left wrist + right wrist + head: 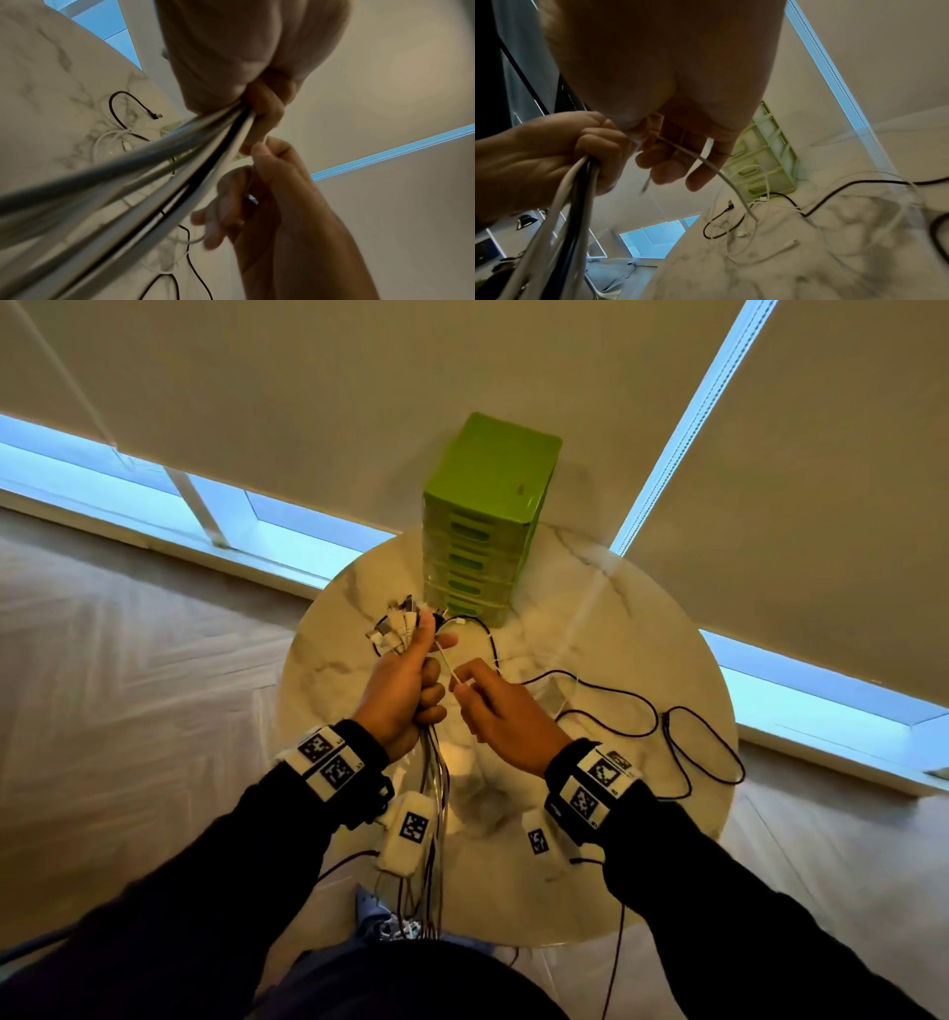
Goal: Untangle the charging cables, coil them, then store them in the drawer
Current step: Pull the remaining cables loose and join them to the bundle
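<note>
Round marble table (642, 629), closed green drawer unit (493, 505), contents hidden

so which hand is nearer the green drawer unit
Left. The left hand holds the cable bundle with its plug ends just in front of the green drawer unit; the right hand pinches a white cable further back toward the person.

I count two hands: my left (405, 683) and my right (506, 711). One table (642, 839), one green drawer unit (488, 505) with five drawers showing. One cable bundle (431, 793); its strands are too blurred to count.
</note>
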Demonstrator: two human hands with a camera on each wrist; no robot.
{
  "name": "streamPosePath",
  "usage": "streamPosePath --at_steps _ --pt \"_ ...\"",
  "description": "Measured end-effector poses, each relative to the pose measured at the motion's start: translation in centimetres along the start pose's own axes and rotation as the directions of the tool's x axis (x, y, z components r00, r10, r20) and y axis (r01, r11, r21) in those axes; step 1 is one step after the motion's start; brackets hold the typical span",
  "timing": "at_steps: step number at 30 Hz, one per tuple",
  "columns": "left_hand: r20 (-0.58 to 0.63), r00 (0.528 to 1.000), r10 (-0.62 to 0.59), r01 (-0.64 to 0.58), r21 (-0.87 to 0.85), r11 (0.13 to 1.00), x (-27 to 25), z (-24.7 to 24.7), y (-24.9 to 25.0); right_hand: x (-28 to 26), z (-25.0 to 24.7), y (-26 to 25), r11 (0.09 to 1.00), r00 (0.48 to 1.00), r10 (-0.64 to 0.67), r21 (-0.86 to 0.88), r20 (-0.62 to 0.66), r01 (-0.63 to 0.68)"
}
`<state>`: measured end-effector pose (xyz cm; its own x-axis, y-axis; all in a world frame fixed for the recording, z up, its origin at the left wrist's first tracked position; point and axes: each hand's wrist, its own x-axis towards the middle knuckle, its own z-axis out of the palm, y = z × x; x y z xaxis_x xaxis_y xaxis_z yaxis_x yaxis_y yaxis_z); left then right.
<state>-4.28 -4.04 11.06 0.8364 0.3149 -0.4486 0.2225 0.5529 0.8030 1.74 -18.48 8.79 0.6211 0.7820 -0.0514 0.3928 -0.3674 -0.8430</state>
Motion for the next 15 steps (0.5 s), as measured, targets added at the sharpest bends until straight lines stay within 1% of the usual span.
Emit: streamPosePath --at_steps 3,5,8,11,13,15 --pt "0.057 0.998 -0.007 0.004 0.047 0.999 0.6 0.3 0.2 -1.8 0.1 0.7 0.996 0.990 0.078 0.024 0.121 -0.081" --pt "0.116 0.992 -0.038 0.027 0.093 0.995 0.9 0.2 0.4 -2.5 -0.4 1.3 0.985 0.976 0.127 0.093 0.175 -0.145" --pt "0.241 0.963 -0.123 0.085 0.162 0.983 1.0 -0.1 1.1 -2.4 -1.5 1.5 0.943 0.967 0.223 0.224 0.126 -0.247" --pt "0.357 0.909 -0.215 0.137 0.233 0.963 1.0 -0.4 1.7 -1.0 -2.3 0.8 0.908 0.956 0.290 0.304 0.035 -0.287" --pt "0.410 0.872 -0.265 0.157 0.279 0.947 1.0 -0.6 1.9 0.3 -2.6 0.1 0.848 0.940 0.340 0.434 -0.003 -0.305" --pt "0.433 0.847 -0.309 0.164 0.341 0.926 1.1 -0.9 2.1 1.1 -2.9 -0.6 0.771 0.930 0.366 0.566 -0.017 -0.293"
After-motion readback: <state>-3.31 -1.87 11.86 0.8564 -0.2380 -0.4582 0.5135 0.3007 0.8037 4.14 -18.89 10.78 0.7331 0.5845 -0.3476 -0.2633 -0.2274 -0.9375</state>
